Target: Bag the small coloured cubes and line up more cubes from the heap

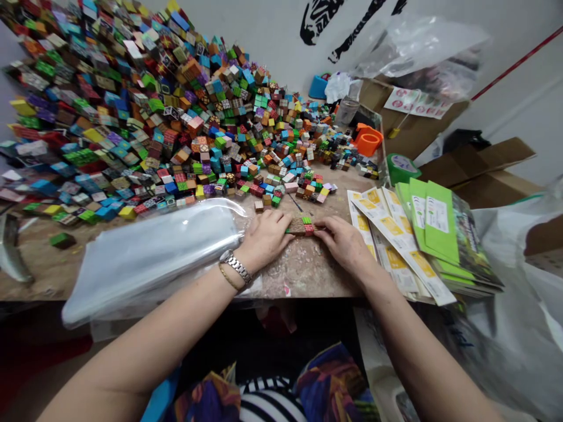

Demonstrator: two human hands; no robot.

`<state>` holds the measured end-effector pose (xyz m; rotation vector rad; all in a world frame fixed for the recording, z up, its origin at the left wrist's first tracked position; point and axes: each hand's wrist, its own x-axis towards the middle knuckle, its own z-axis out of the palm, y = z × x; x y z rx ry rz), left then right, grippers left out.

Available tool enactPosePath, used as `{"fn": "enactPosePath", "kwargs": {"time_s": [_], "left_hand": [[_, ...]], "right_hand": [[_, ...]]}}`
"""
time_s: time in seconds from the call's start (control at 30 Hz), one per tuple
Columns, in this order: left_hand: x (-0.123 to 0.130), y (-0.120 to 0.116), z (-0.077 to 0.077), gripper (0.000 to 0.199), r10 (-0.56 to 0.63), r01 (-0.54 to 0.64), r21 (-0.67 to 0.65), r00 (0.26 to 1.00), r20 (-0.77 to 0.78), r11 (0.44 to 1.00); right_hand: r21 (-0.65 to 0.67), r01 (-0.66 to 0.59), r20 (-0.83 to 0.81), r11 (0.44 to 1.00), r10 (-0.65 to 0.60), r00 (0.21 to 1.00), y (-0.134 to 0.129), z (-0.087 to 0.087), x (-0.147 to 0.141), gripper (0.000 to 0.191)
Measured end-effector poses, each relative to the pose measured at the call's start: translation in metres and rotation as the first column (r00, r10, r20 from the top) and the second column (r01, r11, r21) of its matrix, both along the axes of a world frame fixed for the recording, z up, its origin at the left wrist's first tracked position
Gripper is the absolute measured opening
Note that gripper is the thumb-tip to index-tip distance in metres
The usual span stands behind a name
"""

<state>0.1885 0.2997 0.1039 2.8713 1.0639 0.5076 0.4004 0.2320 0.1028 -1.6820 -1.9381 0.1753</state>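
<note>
A short row of small printed cubes [303,225], brown with green and red ones, lies on the brown table between my hands. My left hand [266,237], with a watch at the wrist, presses its fingers together at the row's left end. At the right end, my right hand [343,240] pinches the row between thumb and fingers. A big heap of colourful cubes [176,117] rises just beyond my hands. Clear plastic bags [162,246] lie flat beside my left hand, partly under the left forearm.
Sticker sheets [396,234] and green cards [440,220] lie right of my right hand. Behind them are green tape [402,169], an orange holder [368,139] and cardboard boxes [488,167]. A metal tool [12,252] and a lone green cube [62,240] are at the left.
</note>
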Motion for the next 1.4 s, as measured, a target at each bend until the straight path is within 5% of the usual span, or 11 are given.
{"fn": "enactPosePath", "kwargs": {"time_s": [0.13, 0.3, 0.87, 1.4], "left_hand": [[0.001, -0.004, 0.002, 0.041, -0.094, 0.092, 0.113, 0.995, 0.014, 0.989], [0.003, -0.005, 0.002, 0.034, -0.177, 0.182, 0.081, 0.982, -0.058, 0.980], [0.004, -0.006, 0.002, 0.041, -0.209, 0.216, 0.068, 0.973, -0.097, 0.974], [0.008, -0.005, -0.001, 0.037, -0.205, 0.210, 0.054, 0.975, -0.083, 0.976]], "right_hand": [[0.023, 0.010, 0.014, 1.000, -0.011, 1.000, 0.000, -0.002, -0.004, 0.016], [0.004, 0.029, 0.023, 1.000, -0.029, 0.999, 0.000, -0.001, -0.006, 0.014], [0.007, 0.064, 0.123, 0.998, -0.065, 0.990, 0.002, -0.008, -0.009, 0.013], [0.003, 0.125, 0.002, 0.992, -0.125, 0.992, 0.014, -0.010, 0.015, 0.018]]}}
